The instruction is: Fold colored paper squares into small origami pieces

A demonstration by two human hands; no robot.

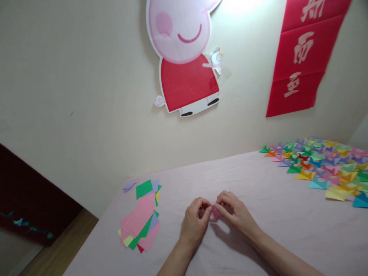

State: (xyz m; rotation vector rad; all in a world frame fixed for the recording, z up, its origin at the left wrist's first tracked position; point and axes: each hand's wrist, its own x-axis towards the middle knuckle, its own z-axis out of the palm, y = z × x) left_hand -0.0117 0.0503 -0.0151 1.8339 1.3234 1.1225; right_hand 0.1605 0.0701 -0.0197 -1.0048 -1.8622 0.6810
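Between my two hands, a small folded piece of pink paper [215, 213] is held just above the pale pink cloth. My left hand [196, 217] pinches its left side between thumb and fingers. From the other side, my right hand [233, 209] pinches its upper right edge. The fingers cover part of the paper, so its full folded shape is hidden. To the left of my hands lies a loose pile of coloured paper sheets [140, 218], mostly pink and green. A folded purple paper [129, 186] rests beyond that pile.
Rows of folded paper cranes [319, 168] in many colours fill the right rear of the cloth-covered table [184, 180]. Behind stands a wall with a cartoon pig cutout [188, 82] and a red banner [299, 57]. The table's left edge drops to a wooden floor [69, 234].
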